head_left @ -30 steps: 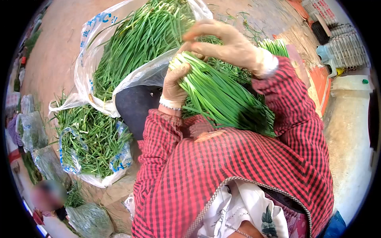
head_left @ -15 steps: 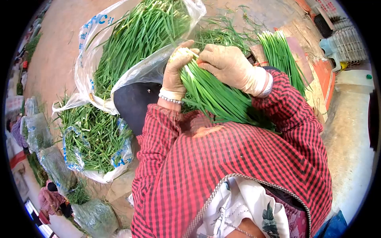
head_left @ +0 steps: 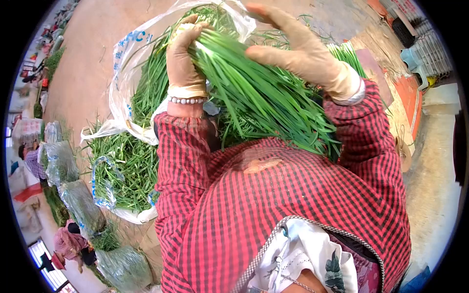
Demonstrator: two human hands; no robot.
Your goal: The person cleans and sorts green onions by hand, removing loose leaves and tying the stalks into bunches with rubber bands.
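My left hand (head_left: 184,61), in a thin pale glove, is wrapped round the white root end of a bunch of garlic chives (head_left: 264,88). The long green leaves slant down to the right over my lap. Above them, my right hand (head_left: 305,56), also gloved, is open with its fingers and thumb spread apart. Its thumb reaches over the leaves; whether it touches them I cannot tell. Behind my left hand, a clear plastic bag (head_left: 119,88) holds more garlic chives (head_left: 154,80). Another stack of chives (head_left: 348,54) lies to the right, partly hidden by my right wrist.
Loose leaf trimmings (head_left: 124,171) fill an open bag at the left. Wrapped bundles (head_left: 80,207) line the far left, where another person (head_left: 71,241) sits low. A grey plastic crate (head_left: 430,56) stands at the right beside an orange board (head_left: 415,105).
My left hand has moved up and left with the chives. My right hand has come off the root end and spread open, lifting up and right.
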